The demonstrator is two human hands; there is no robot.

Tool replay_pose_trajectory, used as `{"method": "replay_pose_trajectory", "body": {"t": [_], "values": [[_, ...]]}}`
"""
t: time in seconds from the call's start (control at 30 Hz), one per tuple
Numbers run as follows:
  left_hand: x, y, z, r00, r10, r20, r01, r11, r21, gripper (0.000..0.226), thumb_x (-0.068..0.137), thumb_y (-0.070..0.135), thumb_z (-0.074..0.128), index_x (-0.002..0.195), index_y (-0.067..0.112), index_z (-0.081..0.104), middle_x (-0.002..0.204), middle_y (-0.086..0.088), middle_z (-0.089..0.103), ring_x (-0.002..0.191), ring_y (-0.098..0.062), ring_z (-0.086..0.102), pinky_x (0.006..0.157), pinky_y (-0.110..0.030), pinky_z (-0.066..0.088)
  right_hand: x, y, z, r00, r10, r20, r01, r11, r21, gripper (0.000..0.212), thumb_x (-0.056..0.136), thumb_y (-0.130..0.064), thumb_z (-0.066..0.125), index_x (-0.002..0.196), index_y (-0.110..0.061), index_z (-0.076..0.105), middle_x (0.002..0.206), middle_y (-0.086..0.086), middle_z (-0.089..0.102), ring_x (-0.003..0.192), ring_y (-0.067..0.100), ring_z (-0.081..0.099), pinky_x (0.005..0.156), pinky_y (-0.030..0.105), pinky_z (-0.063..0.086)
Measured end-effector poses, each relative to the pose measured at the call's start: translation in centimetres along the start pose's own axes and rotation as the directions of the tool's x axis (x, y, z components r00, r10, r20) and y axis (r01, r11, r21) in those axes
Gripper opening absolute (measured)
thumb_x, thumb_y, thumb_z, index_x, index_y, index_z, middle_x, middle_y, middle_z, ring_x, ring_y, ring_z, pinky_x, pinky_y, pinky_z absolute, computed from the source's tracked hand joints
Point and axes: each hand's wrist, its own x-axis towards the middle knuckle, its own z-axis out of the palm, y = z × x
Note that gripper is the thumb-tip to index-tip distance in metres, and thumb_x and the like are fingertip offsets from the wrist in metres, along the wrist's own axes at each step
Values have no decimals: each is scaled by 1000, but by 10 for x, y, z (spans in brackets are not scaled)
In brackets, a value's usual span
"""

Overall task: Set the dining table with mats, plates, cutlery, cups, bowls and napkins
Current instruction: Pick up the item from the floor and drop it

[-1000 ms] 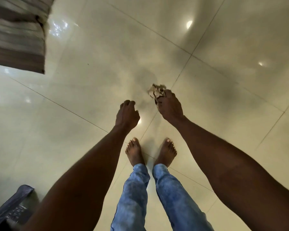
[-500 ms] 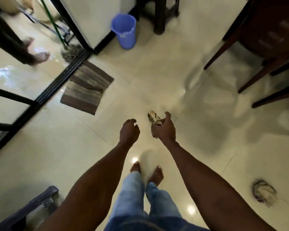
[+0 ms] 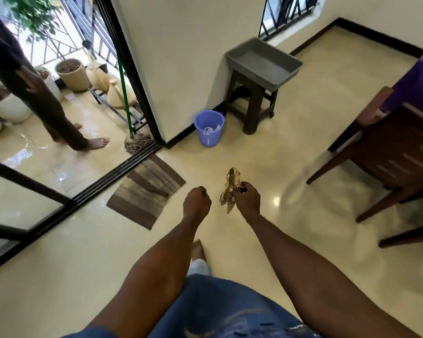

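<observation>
Carrying a crumpled scrap of paper across the tiled floor (image 3: 266, 152), with a purple bin (image 3: 208, 127) ahead by the wall.

Largest first: a dark wooden chair (image 3: 398, 154) stands at the right beside a purple-covered surface (image 3: 418, 86); a grey tub (image 3: 263, 60) sits on a stool, a striped doormat (image 3: 145, 190) lies by the sliding door, and a second person stands beyond it. The scrap (image 3: 230, 189), perhaps a used napkin, looks light, soft and limp, so a pinch anywhere on its bunched middle should hold it. The right hand (image 3: 246, 200) grips it between curled fingers and thumb, out in front above the floor. The left hand (image 3: 196, 200) is curled into a loose fist and holds nothing.
</observation>
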Motion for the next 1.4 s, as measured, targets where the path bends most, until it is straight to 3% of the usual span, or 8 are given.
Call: {"method": "replay_pose_trajectory", "body": {"t": [0.23, 0.47, 0.63, 0.87, 1.03, 1.13, 1.27, 1.4], "values": [[125, 9, -61, 1000, -30, 0, 30, 1000, 3, 22, 87, 13, 46, 95, 13, 67, 97, -6, 69, 90, -28, 62, 69, -32, 47, 88, -90, 53, 999, 51, -12, -51, 998, 25, 16, 84, -26, 69, 82, -14, 59, 81, 2, 62, 79, 25, 54, 67, 28, 35], [246, 22, -80, 996, -67, 51, 66, 998, 8, 20, 85, 12, 46, 89, 14, 66, 95, -7, 69, 87, -28, 62, 70, -33, 52, 196, -147, 97, 984, 171, -46, -165, 979, 118, 26, 81, -25, 71, 98, -7, 64, 100, 13, 69, 95, 34, 63, 78, 34, 47], [366, 56, -78, 996, -66, 56, 65, 998, 18, 18, 87, 13, 49, 90, 11, 67, 96, -11, 69, 92, -31, 62, 72, -32, 47, 308, -194, 121, 984, 178, -31, -171, 972, 161, 29, 82, -22, 69, 104, -4, 64, 105, 15, 67, 98, 35, 62, 76, 32, 44], [511, 109, -91, 989, -110, 96, 105, 993, 58, 19, 87, 14, 48, 86, 11, 67, 92, -9, 69, 77, -24, 58, 64, -31, 46, 437, -263, 129, 970, 241, 9, -237, 948, 211, 34, 85, -22, 67, 115, -7, 60, 111, 10, 65, 102, 31, 60, 80, 30, 43], [592, 136, -95, 982, -117, 147, 106, 991, 82, 20, 91, 13, 48, 96, 8, 67, 103, -13, 68, 92, -31, 60, 67, -27, 35, 519, -279, 144, 957, 287, 44, -291, 949, 123, 37, 74, -40, 65, 99, -13, 68, 94, 7, 71, 87, 31, 66, 84, 42, 54], [633, 146, -95, 979, -122, 166, 109, 991, 84, 20, 92, 12, 47, 95, 6, 66, 103, -14, 68, 97, -33, 60, 68, -28, 35, 567, -276, 166, 940, 336, 66, -342, 929, 139, 30, 75, -37, 68, 96, -15, 68, 92, 7, 73, 82, 30, 68, 82, 44, 56], [674, 154, -94, 971, -75, 227, 53, 993, 103, 23, 92, 7, 46, 99, 1, 67, 104, -18, 68, 98, -35, 60, 73, -31, 40, 598, -298, 177, 928, 350, 124, -366, 919, 143, 21, 82, -27, 72, 98, -14, 67, 100, 6, 71, 94, 28, 66, 88, 35, 51], [709, 152, -99, 961, -36, 274, -1, 991, 134, 24, 94, 8, 46, 101, 2, 67, 104, -18, 69, 97, -34, 62, 73, -31, 40, 609, -322, 185, 922, 357, 151, -373, 923, 92, 45, 75, -34, 72, 116, -16, 66, 115, 1, 68, 110, 26, 63, 91, 30, 47]]}}
